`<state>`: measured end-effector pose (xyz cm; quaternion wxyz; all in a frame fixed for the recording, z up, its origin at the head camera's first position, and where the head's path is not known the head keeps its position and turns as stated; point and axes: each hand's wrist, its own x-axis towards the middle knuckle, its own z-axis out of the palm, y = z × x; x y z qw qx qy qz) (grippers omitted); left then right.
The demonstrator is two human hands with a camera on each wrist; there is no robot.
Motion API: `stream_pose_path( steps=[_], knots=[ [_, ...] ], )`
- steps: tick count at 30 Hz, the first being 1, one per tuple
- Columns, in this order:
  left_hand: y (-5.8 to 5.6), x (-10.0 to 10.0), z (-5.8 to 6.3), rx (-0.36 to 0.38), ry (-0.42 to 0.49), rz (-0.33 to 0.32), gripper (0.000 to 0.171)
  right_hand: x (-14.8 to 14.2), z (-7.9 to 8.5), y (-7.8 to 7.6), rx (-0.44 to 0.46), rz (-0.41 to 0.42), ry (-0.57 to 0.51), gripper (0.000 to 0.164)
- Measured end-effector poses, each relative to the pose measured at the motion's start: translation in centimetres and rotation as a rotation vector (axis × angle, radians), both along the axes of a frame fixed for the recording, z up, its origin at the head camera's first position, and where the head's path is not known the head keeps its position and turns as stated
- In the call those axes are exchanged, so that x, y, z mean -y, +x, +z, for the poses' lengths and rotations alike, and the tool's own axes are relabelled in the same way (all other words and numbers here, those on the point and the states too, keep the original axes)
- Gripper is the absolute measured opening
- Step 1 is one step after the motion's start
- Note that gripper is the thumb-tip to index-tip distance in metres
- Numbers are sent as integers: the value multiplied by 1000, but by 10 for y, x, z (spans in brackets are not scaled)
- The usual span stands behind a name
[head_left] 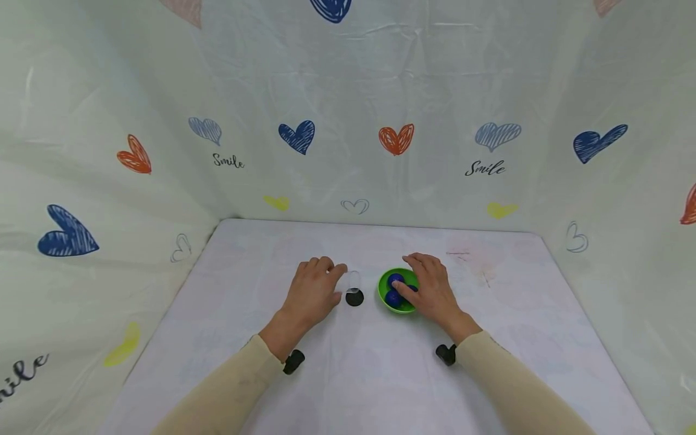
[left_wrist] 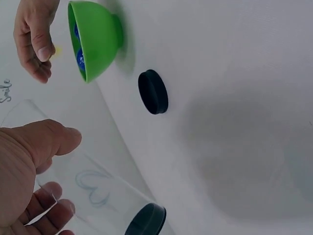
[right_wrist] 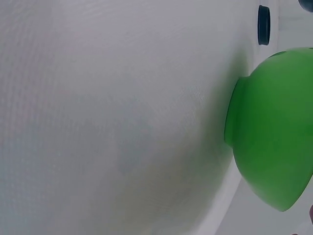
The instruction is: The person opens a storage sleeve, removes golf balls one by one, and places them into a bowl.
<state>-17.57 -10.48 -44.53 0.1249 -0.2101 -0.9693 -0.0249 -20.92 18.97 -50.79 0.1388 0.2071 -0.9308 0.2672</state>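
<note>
My left hand (head_left: 312,290) holds a clear cylindrical container (left_wrist: 88,183) between thumb and fingers; the fingers show through its wall. Its dark base (left_wrist: 146,223) is low in the left wrist view, and its body leans toward the right. Beside it a round black lid (head_left: 354,297) lies on the table. To the right stands a green bowl (right_wrist: 276,127) with several blue balls (head_left: 394,298) in it. Above the bowl hovers my right hand (head_left: 432,293), thumb over the balls, fingers loosely bent. A gap between this hand and the bowl shows in the left wrist view.
A white-covered table (head_left: 348,374) spreads under both hands, with faint reddish marks (head_left: 478,257) at its back right. Behind and beside it hangs a pale curtain (head_left: 348,78) printed with hearts and words.
</note>
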Motion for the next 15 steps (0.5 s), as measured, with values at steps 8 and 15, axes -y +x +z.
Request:
stream_pose_path(
  steps=[8, 15],
  knots=[
    [-1, 1, -2, -55, 29, -18, 52, 0, 1, 1, -4, -8, 6, 64],
    [-1, 2, -7, -104, 80, -19, 56, -2, 1, 4, -5, -13, 17, 65]
  ],
)
